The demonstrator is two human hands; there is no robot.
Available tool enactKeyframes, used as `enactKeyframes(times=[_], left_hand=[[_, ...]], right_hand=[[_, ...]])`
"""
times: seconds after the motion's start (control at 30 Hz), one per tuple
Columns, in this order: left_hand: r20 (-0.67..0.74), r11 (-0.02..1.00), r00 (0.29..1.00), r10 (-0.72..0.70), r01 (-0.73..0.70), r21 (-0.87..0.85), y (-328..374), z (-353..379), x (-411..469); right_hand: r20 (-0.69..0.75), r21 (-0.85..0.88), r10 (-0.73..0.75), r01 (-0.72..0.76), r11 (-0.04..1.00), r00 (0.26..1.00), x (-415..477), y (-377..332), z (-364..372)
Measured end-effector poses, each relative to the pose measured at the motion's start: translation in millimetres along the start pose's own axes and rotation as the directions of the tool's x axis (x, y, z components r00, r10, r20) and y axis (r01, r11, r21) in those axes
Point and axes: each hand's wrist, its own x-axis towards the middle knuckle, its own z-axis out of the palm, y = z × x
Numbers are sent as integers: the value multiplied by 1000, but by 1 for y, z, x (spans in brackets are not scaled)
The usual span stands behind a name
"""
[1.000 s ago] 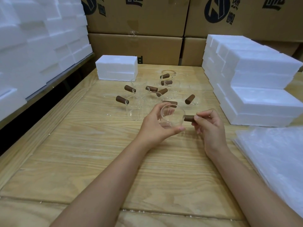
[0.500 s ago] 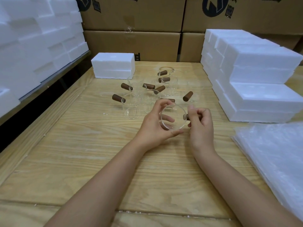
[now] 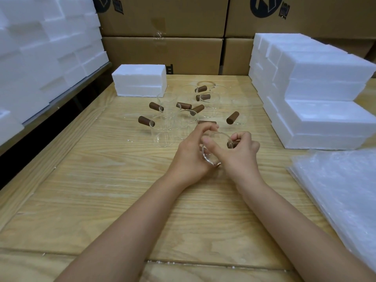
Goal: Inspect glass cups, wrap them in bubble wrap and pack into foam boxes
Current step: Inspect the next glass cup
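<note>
Left hand [image 3: 189, 151] gripping the cup [image 3: 219, 137], right hand [image 3: 242, 153] pinching its handle [image 3: 233, 144], we seem mid-inspection; next, reach the wrap [image 3: 341, 190] lower right.

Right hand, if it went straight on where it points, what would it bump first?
Probably the left hand, gripping the same glass cup right ahead of the right hand. Past it stand other cups, though depth is unclear.

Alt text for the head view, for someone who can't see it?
The left hand grips a glass cup while the right hand holds its brown handle above a wooden table. More cups stand behind; foam boxes and bubble wrap lie right.
</note>
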Motion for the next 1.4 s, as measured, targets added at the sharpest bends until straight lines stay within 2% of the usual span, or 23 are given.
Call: enactKeyframes(times=[0.1,0.23,0.47,0.6,0.8,1.03,1.1,1.2,1.4], left_hand=[[8,999,999,-43,43,-3,-3,-1,1],[11,987,996,-83,84,-134,-3,-2,1],[42,941,994,-104,112,-319,-4,-4,4],[80,926,992,-100,122,-357,-5,-6,4],[112,925,988,-110,143,-353,-6,-6,5],[95,968,993,-74,95,-231,-1,-2,1],[85,981,994,-63,78,-177,0,-1,1],[75,993,997,-37,45,-108,0,2,1],[55,997,998,-34,38,-74,-2,1,1]], right_hand=[[51,-92,-54,59,994,997,-2,1,-4],[92,-171,-131,145,975,987,-3,1,-9],[205,-62,-205,221,973,957,-1,1,-24],[257,88,-228,212,973,939,3,-2,-33],[208,216,-167,121,969,964,8,1,-34],[30,251,-51,42,967,998,11,6,-22],[-7,225,-9,10,974,1000,11,5,-19],[-55,103,-27,33,994,998,9,3,-14],[-18,-133,-56,53,990,998,-3,-3,-7]])
